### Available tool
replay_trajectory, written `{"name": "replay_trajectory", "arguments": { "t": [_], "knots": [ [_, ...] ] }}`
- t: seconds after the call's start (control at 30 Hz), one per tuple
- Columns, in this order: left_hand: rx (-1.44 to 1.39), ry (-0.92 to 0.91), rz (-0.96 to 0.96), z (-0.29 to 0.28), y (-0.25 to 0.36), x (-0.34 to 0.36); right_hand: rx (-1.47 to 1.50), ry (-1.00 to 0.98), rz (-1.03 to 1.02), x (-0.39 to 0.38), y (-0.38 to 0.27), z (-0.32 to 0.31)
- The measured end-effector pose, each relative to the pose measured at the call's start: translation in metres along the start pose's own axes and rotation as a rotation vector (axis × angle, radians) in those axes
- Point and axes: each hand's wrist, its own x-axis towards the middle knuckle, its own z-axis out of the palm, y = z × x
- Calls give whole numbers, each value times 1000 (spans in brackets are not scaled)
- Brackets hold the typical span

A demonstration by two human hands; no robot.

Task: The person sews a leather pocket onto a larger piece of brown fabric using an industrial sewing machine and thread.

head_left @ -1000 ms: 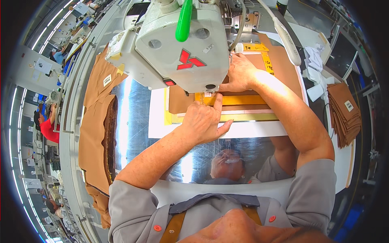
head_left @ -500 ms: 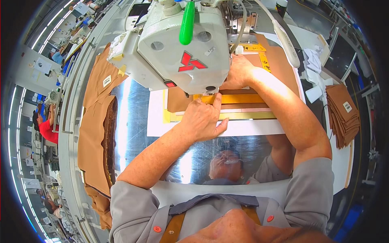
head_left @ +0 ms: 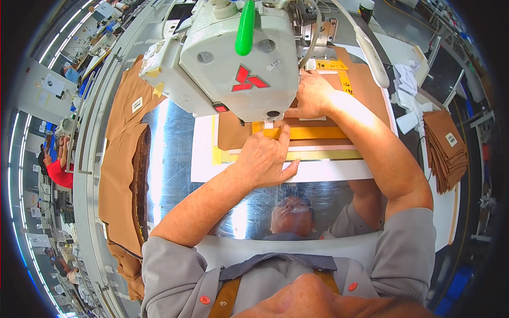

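Note:
My left hand [head_left: 265, 158] lies at the front edge of a brown fabric panel [head_left: 233, 130], index finger and thumb stretched apart. Its fingertips touch a yellow strip [head_left: 315, 132] of the template frame, just below the sewing machine head [head_left: 241, 69]. My right hand [head_left: 314, 96] reaches in from the right and rests over the fabric beside the machine head. Its thumb points left, while the other fingertips are hidden by the machine. Under the fabric is a white template sheet [head_left: 204, 169] with pale yellow edging.
A metal work plate [head_left: 175, 196] spreads in front of me. Brown fabric pieces [head_left: 119, 185] lie along the left side. At the right are a stack of brown pieces [head_left: 444, 153] and crumpled white material [head_left: 405, 85]. A cabled white device [head_left: 371, 58] hangs beside the machine.
The whole view has shifted slightly. Both hands keep nearly the same place on the template and fabric; nothing is visibly taken up or let go.

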Motion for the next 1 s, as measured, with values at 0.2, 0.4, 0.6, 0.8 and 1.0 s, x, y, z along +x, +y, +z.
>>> {"name": "replay_trajectory", "arguments": {
  "t": [0.2,0.4,0.6,0.8,1.0],
  "knots": [
    [-44,-32,2,-4,7,-11,-77,31,5,-12,-7,6],
    [-96,56,40,-3,9,-25,-50,195,-63,-22,-4,22],
    [-77,-64,-129,-24,11,-37,-30,184,-86,-31,-14,20],
    [-132,-82,-25,-23,7,-53,-61,173,-101,-40,-18,21],
    [-122,-50,44,-29,16,-60,16,206,-126,-53,-25,23]
  ]
}}
